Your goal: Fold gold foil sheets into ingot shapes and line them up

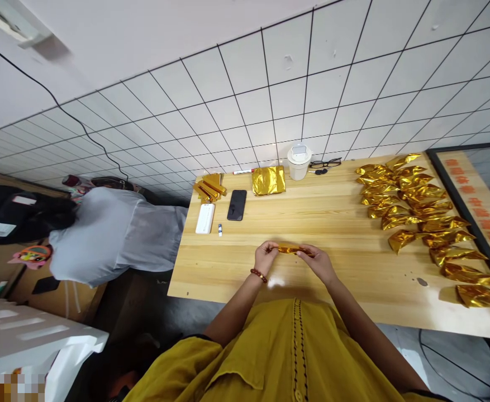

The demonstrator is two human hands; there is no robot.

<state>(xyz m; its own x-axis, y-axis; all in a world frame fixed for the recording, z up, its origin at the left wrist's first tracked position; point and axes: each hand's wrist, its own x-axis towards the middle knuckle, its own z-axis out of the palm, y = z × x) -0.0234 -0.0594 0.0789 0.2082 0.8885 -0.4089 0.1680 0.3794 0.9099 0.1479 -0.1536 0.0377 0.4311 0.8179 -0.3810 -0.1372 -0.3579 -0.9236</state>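
My left hand [265, 257] and my right hand [318, 261] pinch the two ends of a small piece of gold foil paper [293, 249] just above the wooden table [337, 223], near its front edge. Both hands have fingers closed on the foil. A red bead bracelet [258, 274] sits on my left wrist. A stack of flat gold foil sheets [269, 180] lies at the back of the table. Several folded gold foil pieces [420, 212] lie in rows on the right side.
A black phone [237, 205], a white power bank [205, 218] and a small white tube [220, 229] lie left of centre. Folded gold bars [209, 188], a white cup [299, 161], glasses [325, 163] and a marker [243, 171] sit at the back. Another person in grey [110, 234] sits at the left.
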